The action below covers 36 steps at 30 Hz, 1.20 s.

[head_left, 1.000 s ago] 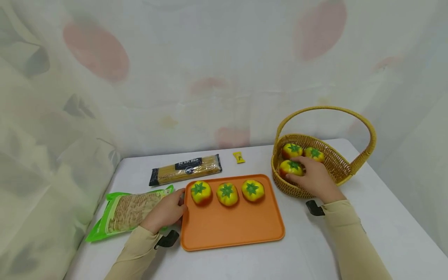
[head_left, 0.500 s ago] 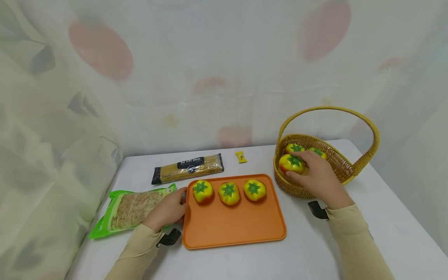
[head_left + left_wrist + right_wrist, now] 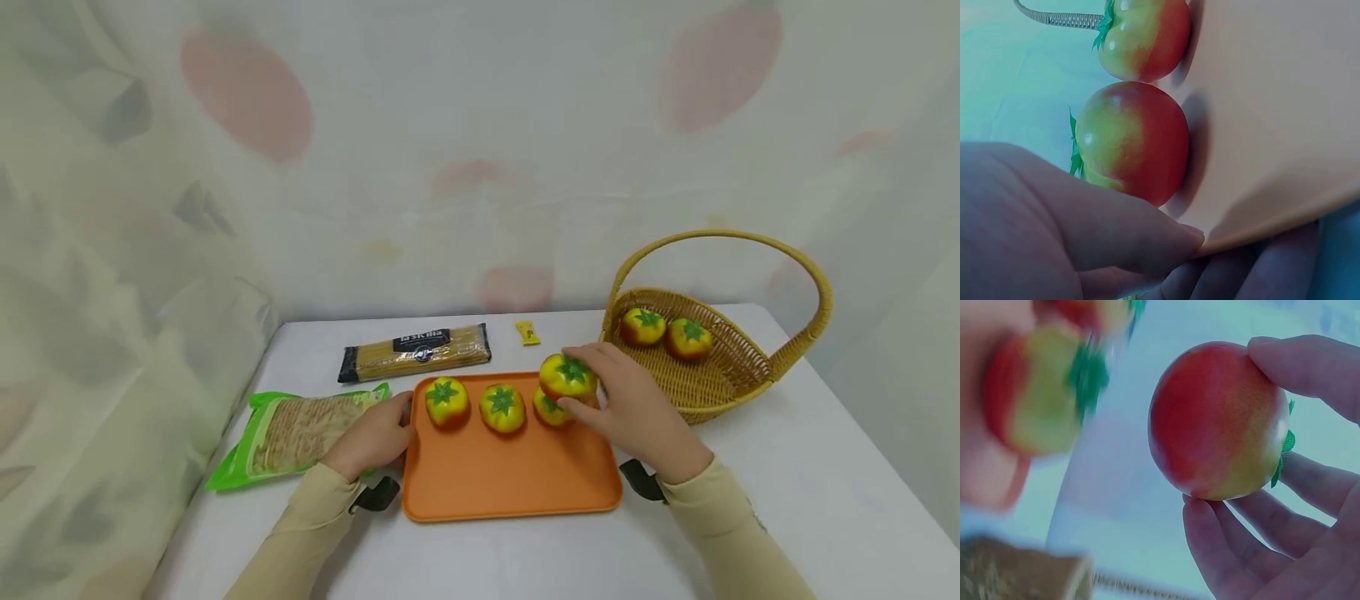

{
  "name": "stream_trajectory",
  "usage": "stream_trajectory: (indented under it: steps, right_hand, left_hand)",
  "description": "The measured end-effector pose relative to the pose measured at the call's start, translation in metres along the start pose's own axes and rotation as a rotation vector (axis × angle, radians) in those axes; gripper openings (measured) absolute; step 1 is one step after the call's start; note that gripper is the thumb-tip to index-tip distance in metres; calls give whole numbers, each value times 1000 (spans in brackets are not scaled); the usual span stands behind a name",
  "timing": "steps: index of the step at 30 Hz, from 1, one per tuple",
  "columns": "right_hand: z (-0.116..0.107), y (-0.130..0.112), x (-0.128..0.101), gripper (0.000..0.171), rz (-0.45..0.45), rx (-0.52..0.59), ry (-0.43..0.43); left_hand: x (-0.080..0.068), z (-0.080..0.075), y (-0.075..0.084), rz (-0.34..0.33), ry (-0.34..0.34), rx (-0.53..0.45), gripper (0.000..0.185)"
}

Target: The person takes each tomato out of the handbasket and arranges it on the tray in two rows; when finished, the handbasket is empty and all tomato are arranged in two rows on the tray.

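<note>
Three down, one in the air, two left over

I judge the work past halfway. The wicker basket (image 3: 697, 392), on my right, holds two red-and-yellow fruits (image 3: 689, 339), which I count as left to do. On the orange tray (image 3: 502, 483), three matching fruits (image 3: 502, 408) sit in a row near the far edge; those I count as done. My left hand (image 3: 375, 435) pinches the tray's left side, thumb on the rim, fingers beneath. My right hand (image 3: 637, 408) is clasped on a fourth, the raised fruit (image 3: 567, 377), above the tray and unplaced.

In my right wrist view the basket is a blurred, cut-off corner. My left hand covers one end of the green-edged bag (image 3: 303, 433), whose contents I can't identify. The raised fruit partly hides the row's right-hand fruit (image 3: 550, 410). Print on the yellow wrapped sweet (image 3: 528, 332) is too small to read.
</note>
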State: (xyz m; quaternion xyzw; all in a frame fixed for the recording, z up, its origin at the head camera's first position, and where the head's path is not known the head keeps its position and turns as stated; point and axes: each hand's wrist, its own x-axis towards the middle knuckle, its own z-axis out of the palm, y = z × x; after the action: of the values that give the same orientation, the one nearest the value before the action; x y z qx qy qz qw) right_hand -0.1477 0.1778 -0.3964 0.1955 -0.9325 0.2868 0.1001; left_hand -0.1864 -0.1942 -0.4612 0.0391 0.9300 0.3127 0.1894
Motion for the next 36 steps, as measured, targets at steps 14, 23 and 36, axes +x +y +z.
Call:
stream_trajectory:
  steps: [14,23,36]
  right_hand:
    - [79,-65,8,65,-74,32,-221]
    - [109,-82,10,66,-86,49,-326]
    - [121,-89,8,62,-124,45,-378]
  left_hand:
    - [2,-1,1,3,-1,12,65]
    - [1,-1,2,35,24,65,62]
    - [0,-1,0,67,30,79,61]
